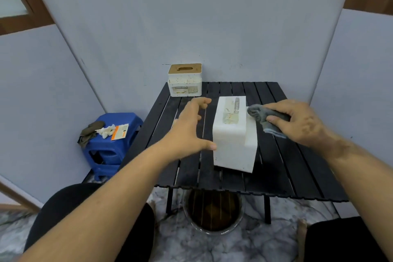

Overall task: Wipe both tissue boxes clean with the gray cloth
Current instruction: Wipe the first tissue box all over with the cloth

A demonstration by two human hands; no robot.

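White hard-plastic tissue box (pixel 232 134) lies tipped on its side on the black slatted table (pixel 297 166), light and smooth, likely to slide. My left hand (pixel 187 130), fingers spread, thumb touching its near edge, should brace it there. My right hand (pixel 297 123) pinches the soft gray cloth (pixel 263 117) against its right side. Second box with tan lid (pixel 184 80) waits at the table's far edge.

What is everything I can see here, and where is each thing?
tissue boxes: 2, white; one upright with a tan lid at the table's far left corner, one tipped over mid-table
gray cloth: 1, gray, against the tipped box's right side
table: 1, black, slatted
stool: 1, blue, left of the table, with rags and a card on it
bin: 1, dark, under the table
left hand: spread, thumb touching the tipped box
right hand: grips the cloth
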